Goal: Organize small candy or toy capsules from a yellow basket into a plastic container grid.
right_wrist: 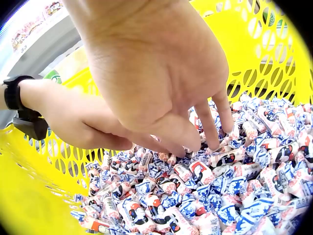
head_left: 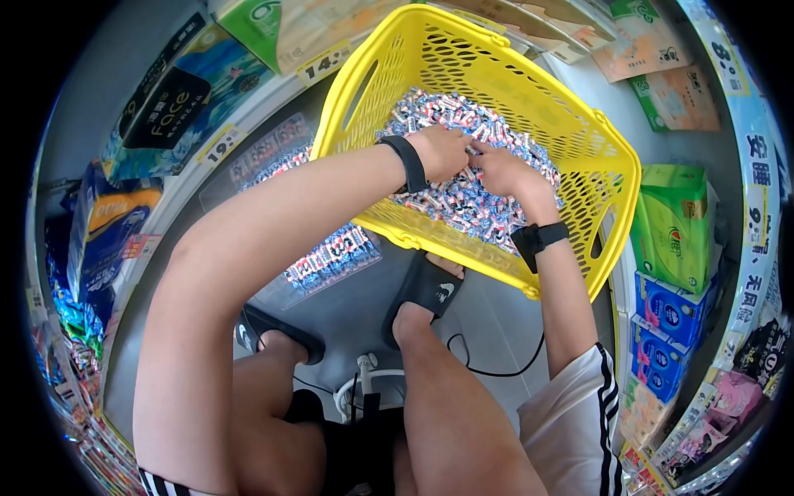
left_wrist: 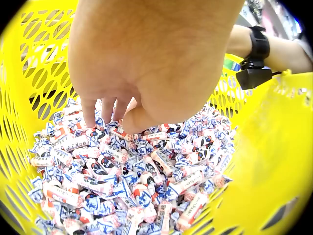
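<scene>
A yellow basket (left_wrist: 269,147) with pierced walls holds a deep heap of small wrapped candies (head_left: 471,198), white with blue, red and black print and twisted ends. Both hands are inside it, close together over the heap. My left hand (head_left: 442,153) points its fingers down among the candies, palm facing its wrist camera (left_wrist: 146,68). Beside it, my right hand (head_left: 503,169) reaches down with fingers spread and loosely extended, fingertips touching the candies (right_wrist: 195,171). In the right wrist view, the left fingers partly hide behind the right hand.
A clear plastic container (head_left: 335,260) with more candies lies on the floor left of the basket. Shelves on both sides hold tissue packs (head_left: 674,223) and price tags (head_left: 322,66). Two feet in black slides (head_left: 426,289) stand below the basket, near a black cable (head_left: 504,374).
</scene>
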Demonstrator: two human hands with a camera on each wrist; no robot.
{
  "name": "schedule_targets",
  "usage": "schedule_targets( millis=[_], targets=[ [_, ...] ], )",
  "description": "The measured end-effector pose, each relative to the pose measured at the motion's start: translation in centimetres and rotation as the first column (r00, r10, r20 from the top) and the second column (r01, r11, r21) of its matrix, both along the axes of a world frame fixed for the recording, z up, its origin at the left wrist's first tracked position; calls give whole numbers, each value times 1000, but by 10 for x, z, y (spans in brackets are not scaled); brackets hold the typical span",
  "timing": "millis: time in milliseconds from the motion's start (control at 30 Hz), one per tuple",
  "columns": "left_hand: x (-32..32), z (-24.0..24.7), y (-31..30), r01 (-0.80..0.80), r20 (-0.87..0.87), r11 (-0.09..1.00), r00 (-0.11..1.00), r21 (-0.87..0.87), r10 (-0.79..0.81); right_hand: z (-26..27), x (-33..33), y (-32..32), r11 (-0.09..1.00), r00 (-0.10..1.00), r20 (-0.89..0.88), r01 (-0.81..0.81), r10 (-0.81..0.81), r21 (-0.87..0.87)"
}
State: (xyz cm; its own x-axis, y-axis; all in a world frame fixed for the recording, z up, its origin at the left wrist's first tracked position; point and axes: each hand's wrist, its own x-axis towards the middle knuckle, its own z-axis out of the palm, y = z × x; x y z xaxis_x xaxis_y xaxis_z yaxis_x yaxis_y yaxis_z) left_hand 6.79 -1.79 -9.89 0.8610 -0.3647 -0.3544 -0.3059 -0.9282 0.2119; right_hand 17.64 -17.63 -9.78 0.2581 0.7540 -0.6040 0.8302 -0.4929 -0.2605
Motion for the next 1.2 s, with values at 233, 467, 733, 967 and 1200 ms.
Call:
schedule_targets(
  millis=[233,467,733,967,1200],
  targets=[
    [-2,8,2,-47,101,982,993,-183,67,5,8,2,994,991,82,-108,109,-13],
    [-6,28,-1,-184,-106,926,982,-329,157,32,16,0,975,982,-119,-123,146,183],
    [-34,56,4,-256,-193,839,964,-481,183,92,-8,1,990,965,-262,52,-17,129],
    [-65,89,11,-270,-101,829,962,-490,254,126,-40,-2,952,973,-232,55,17,302],
    [-113,104,5,-351,78,772,886,-529,456,148,-70,2,925,952,-294,37,81,378]
  ],
)
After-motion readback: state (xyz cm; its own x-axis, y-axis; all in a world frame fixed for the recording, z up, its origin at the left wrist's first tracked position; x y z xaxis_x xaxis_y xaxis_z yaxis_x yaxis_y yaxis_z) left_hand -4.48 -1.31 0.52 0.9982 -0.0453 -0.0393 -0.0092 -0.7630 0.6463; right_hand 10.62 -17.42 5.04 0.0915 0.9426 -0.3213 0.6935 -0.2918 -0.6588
